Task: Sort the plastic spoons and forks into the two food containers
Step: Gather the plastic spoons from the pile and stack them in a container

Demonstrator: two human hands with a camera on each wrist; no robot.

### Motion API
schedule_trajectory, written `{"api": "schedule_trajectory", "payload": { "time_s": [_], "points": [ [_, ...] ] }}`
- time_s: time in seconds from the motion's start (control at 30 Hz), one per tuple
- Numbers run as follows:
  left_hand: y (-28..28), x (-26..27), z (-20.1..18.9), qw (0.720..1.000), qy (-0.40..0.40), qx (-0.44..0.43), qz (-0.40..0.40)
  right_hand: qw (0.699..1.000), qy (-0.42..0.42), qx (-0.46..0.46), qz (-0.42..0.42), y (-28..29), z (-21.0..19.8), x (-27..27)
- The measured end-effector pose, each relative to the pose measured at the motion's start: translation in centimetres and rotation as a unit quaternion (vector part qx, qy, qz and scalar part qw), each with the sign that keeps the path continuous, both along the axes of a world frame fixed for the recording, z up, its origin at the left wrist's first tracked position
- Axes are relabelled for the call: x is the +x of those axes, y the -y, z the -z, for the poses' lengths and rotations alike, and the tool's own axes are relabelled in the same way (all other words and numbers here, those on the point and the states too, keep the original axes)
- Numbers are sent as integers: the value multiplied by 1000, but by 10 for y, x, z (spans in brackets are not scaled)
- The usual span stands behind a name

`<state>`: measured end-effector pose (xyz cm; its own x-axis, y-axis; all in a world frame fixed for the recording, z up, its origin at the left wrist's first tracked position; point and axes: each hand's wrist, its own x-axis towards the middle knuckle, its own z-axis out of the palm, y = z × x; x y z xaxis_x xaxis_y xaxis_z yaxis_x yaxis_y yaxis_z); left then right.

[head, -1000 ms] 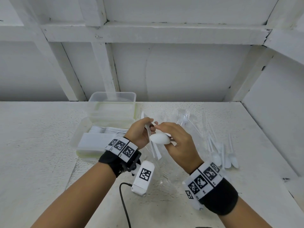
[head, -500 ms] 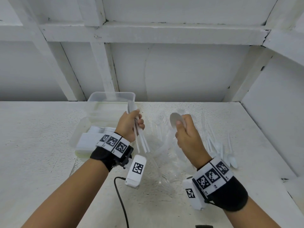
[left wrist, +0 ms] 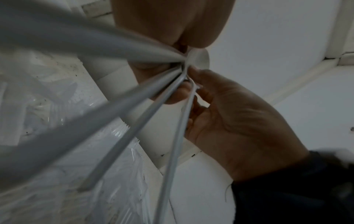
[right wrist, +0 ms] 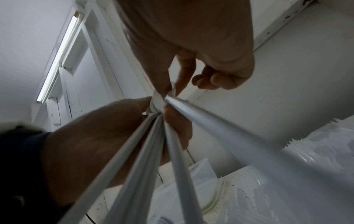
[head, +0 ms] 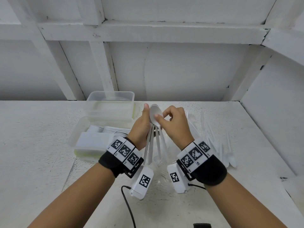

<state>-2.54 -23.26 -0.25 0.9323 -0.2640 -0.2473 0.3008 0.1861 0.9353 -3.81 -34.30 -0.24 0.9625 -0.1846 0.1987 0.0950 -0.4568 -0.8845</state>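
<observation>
In the head view my left hand [head: 141, 127] grips a bundle of white plastic spoons [head: 155, 116], bowls up, handles [head: 153, 145] hanging down over the table. My right hand [head: 160, 117] pinches the front spoon's bowl with thumb and forefinger, pressed against the bundle. The left wrist view shows the spoon handles [left wrist: 138, 104] fanning toward the camera, with the right hand [left wrist: 239, 121] beside them. An empty clear container [head: 110, 102] stands at the back. In front of it a second container [head: 79, 129] holds white cutlery.
Several loose white spoons and forks [head: 218, 145] lie on the table to the right. A crumpled clear plastic bag [head: 161, 163] lies under my hands. A black cable [head: 128, 206] runs along the near table. White walls close in behind and at the right.
The hands were apart, left with the bundle and right with a single spoon. They have come together, and the right hand's spoon now lies against the bundle.
</observation>
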Motion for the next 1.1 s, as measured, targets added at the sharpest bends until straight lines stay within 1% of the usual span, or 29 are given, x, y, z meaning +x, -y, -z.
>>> {"api": "schedule_trajectory", "payload": {
  "time_s": [0.07, 0.2, 0.27, 0.4, 0.5, 0.57, 0.63, 0.67, 0.7, 0.77, 0.87, 0.9, 0.97, 1.03, 1.1],
  "points": [
    [0, 1, 0, 1000, 0, -1, 3, 1000, -7, 10, 2, -1, 0, -1],
    [1, 0, -1, 996, -43, -76, 8, 1000, -10, 1, 25, -6, 4, 2],
    [1, 1, 0, 995, -52, -89, 6, 999, -12, -3, 30, -6, 5, 3],
    [3, 1, -2, 999, -16, -43, 7, 997, 9, -72, 19, -3, 5, 3],
    [4, 0, 0, 1000, 13, 10, -2, 981, 83, -175, 4, -1, 3, 2],
    [5, -1, 0, 999, 27, 18, -7, 965, 123, -230, -4, 0, 2, 1],
    [5, -2, 0, 999, 38, 24, 2, 962, 86, -257, -28, 1, 1, 2],
    [5, -2, 1, 999, 43, 28, 9, 963, 58, -260, -50, 3, -1, 3],
    [4, -2, 2, 998, 50, 31, 17, 966, 42, -244, -74, 6, -2, 4],
    [3, -2, 2, 997, 61, 28, 39, 978, 36, -173, -113, 11, -7, 6],
    [0, -3, -1, 997, 41, 14, 71, 983, 25, -117, -137, 17, -15, 6],
    [-3, -3, -1, 995, 42, 28, 83, 984, 27, -107, -137, 20, -16, 7],
    [-9, -4, 0, 988, 65, 94, 107, 988, 41, -94, -118, 26, -17, 9],
    [-16, -5, 3, 971, 94, 173, 137, 990, 58, -88, -90, 32, -17, 13],
    [-21, -5, 5, 953, 113, 224, 172, 991, 65, -91, -75, 36, -16, 15]
  ]
}}
